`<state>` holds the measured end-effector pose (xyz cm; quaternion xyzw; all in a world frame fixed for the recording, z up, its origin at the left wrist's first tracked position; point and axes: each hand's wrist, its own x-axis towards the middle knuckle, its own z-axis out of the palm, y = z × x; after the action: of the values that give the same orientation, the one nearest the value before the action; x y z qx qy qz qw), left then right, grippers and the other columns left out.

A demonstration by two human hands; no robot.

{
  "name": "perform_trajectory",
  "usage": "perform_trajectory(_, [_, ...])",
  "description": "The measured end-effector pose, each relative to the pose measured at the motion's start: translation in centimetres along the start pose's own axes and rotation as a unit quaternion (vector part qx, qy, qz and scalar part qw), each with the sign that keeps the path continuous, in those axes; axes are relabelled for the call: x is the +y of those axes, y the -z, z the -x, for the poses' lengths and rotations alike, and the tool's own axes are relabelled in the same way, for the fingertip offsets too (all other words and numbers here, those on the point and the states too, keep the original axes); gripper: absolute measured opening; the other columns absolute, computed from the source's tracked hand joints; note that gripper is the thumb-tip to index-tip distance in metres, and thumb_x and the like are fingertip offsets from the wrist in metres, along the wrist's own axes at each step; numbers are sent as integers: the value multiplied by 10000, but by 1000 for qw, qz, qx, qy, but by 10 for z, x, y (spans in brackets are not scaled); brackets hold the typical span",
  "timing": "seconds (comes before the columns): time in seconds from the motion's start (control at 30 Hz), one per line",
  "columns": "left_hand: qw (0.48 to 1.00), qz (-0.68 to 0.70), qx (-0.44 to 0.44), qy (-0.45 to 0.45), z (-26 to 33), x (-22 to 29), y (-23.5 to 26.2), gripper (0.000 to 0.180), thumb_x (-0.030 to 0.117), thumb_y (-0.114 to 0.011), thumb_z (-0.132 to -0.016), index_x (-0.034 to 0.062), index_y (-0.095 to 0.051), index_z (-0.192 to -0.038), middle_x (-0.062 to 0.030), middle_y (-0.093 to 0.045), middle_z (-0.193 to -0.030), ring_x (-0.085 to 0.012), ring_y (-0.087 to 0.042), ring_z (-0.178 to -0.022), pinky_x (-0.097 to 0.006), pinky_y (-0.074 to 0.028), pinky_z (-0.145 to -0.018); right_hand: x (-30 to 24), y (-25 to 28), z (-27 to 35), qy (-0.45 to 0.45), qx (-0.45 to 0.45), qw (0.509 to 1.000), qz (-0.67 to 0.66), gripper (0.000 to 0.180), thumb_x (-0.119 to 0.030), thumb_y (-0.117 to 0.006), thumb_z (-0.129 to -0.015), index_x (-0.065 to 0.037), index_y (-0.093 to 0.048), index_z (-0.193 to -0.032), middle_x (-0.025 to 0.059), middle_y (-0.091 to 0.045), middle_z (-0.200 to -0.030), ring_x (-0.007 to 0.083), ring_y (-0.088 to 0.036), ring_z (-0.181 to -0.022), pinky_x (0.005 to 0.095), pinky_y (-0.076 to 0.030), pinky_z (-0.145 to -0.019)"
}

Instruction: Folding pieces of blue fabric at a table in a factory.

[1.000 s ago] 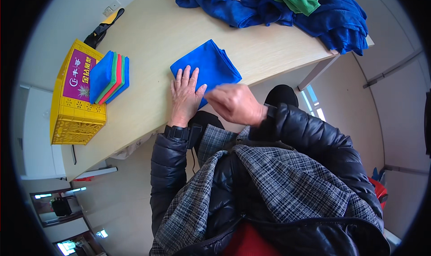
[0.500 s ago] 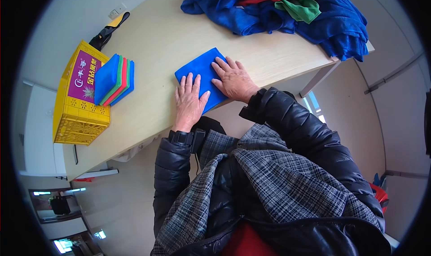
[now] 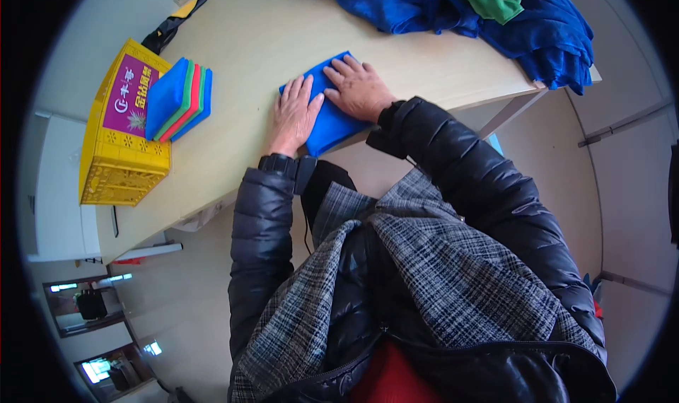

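A folded blue cloth lies at the near edge of the table, its lower corner by the rim. My left hand rests flat on its left side, fingers stretched out. On the cloth's upper right part lies my right hand, palm down with the fingers a little spread. Neither hand grips anything. To the left, a stack of folded cloths in blue, green and red leans against a yellow basket. A heap of loose blue cloths with a green cloth and some red lies at the far right.
The pale wooden table runs across in front of me. The yellow plastic basket with a purple label stands at its left end. Behind it lies a black and yellow object. White cabinets stand to the right.
The view has shifted, so the table things sit higher in the picture. Both hands remain flat on the folded blue cloth; the left hand now lies nearer its left edge.
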<state>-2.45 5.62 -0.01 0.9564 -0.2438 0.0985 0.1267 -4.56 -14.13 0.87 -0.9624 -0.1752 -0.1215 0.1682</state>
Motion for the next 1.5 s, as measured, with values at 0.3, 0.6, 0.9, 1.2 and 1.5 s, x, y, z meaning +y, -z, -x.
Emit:
perform_trajectory(0.3, [993,95,65,-40,64,43,30,623,356,-586,-978,47,-411,-1491,-187,-363,-1568,-378,-328,-1449,-504,-259,-1189,-7,17,12,5,19,999,25,592,-432,-488,-1006,-52,-474,-1459,159,-440,-1527,360,-342,-1456,523,-260,-1188])
perform_trajectory(0.6, [985,77,151,30,94,64,12,568,102,-701,-855,5,-516,-1383,-201,-469,-1473,-379,-488,-1326,-438,-430,-1093,-8,-1,21,34,34,999,20,597,-443,-461,-1023,-51,-453,-1473,168,-418,-1545,362,-336,-1460,525,-244,-1198])
perform_trajectory(0.9, [988,-107,104,34,82,77,20,442,37,-593,-892,-27,-540,-1326,-249,-517,-1386,-376,-547,-1269,-389,-528,-987,-9,-3,22,30,24,998,52,613,-474,-420,-1033,-67,-434,-1492,159,-397,-1566,348,-320,-1473,509,-230,-1207])
perform_trajectory(1.2, [981,-184,66,5,81,80,19,455,40,-553,-913,-76,-503,-1350,-279,-495,-1406,-379,-517,-1314,-360,-525,-1001,-6,0,21,21,18,998,57,610,-473,-426,-1031,-73,-432,-1492,148,-390,-1573,336,-314,-1478,506,-223,-1211])
perform_trajectory(1.5, [988,-110,103,-22,100,77,16,545,74,-507,-877,-157,-450,-1367,-333,-461,-1418,-439,-439,-1353,-440,-414,-1119,-10,4,24,47,37,998,37,581,-402,-491,-1014,-53,-455,-1477,165,-403,-1560,344,-327,-1467,466,-239,-1197])
